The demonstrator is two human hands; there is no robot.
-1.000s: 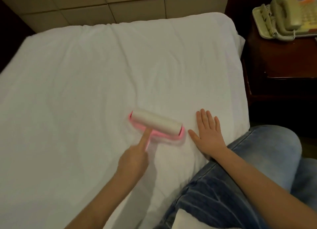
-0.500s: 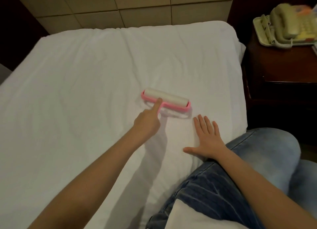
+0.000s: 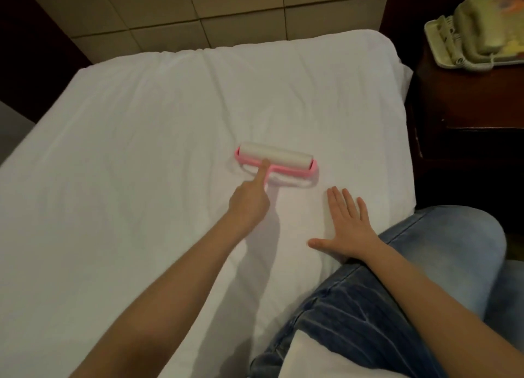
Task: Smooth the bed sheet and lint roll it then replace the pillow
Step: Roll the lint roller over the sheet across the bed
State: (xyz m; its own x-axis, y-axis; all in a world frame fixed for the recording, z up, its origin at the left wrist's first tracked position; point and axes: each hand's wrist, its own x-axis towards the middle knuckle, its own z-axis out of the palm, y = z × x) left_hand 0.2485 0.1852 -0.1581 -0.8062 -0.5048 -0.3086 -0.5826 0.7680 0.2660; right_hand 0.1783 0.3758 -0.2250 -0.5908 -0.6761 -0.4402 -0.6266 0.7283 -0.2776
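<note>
Centrally, left hand (image 3: 249, 204), its grip holding the lint roller (image 3: 283, 159) on the bed sheet (image 3: 141, 151); right hand (image 3: 348, 227) flat, grip wide, near right.

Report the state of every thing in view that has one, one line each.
Lint roller: on the sheet, roll touching the cloth, held by its handle.
Bed sheet: spread out, faintly creased.
Left hand: holds the roller's handle, forefinger stretched along it.
Right hand: flat on the sheet, fingers straight.
Telephone: blurred; handset seems to rest on its cradle.
</note>
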